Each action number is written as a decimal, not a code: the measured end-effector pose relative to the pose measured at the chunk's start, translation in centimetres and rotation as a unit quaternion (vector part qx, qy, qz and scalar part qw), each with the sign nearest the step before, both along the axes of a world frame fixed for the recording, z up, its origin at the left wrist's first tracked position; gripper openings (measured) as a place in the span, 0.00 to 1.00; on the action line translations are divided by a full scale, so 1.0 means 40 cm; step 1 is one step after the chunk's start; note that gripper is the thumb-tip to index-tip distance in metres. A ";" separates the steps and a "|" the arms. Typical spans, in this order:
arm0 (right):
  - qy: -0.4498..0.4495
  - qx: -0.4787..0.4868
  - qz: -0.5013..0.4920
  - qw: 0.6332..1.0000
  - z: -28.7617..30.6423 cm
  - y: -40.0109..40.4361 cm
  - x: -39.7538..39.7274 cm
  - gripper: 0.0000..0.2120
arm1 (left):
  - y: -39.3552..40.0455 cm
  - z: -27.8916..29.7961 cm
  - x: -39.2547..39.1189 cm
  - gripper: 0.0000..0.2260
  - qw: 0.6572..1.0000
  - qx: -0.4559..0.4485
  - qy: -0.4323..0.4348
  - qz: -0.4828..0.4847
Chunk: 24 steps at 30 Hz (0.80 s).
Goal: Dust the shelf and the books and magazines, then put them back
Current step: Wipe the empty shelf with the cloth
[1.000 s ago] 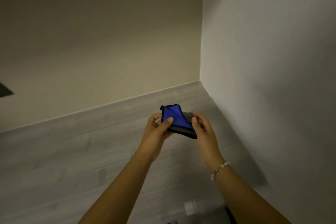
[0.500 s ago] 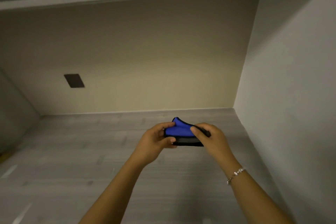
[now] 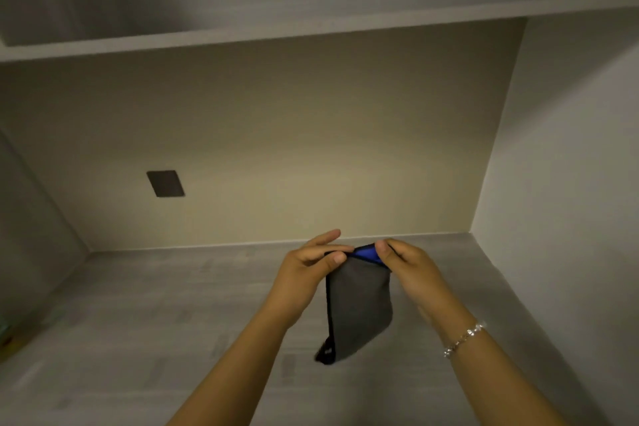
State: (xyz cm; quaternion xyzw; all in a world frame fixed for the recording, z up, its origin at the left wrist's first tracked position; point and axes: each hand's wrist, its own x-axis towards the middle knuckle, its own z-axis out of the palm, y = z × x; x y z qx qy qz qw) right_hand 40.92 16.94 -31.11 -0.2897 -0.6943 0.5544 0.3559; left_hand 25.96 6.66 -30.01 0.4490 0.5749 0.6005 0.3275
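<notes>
Held a cloth (image 3: 359,308) by its top edge over the grey shelf (image 3: 145,328), left hand (image 3: 304,273) and right hand (image 3: 411,270) both pinched shut on it, close together. Hung grey side out, blue showing at the top, black trim down one edge. Wore a bracelet (image 3: 463,339) on right wrist; dark plate (image 3: 165,183) on back wall

A grey cloth (image 3: 359,304) with a blue inner face and dark trim hangs upright above the shelf (image 3: 145,322) — a pale grey wood-grain board, bare where visible — its top edge pinched at two corners.
</notes>
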 end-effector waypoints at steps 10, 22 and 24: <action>0.028 0.015 0.022 0.999 0.020 0.005 -0.097 0.14 | 0.042 0.033 -0.107 0.10 0.965 -0.044 -0.246 -0.079; 0.009 0.069 -0.086 0.994 -0.018 0.044 -0.118 0.08 | 0.125 -0.028 -0.202 0.07 0.963 -0.072 -0.250 -0.070; -0.003 0.075 -0.112 0.991 -0.029 0.063 -0.125 0.08 | 0.146 -0.048 -0.216 0.02 0.977 -0.076 -0.195 -0.045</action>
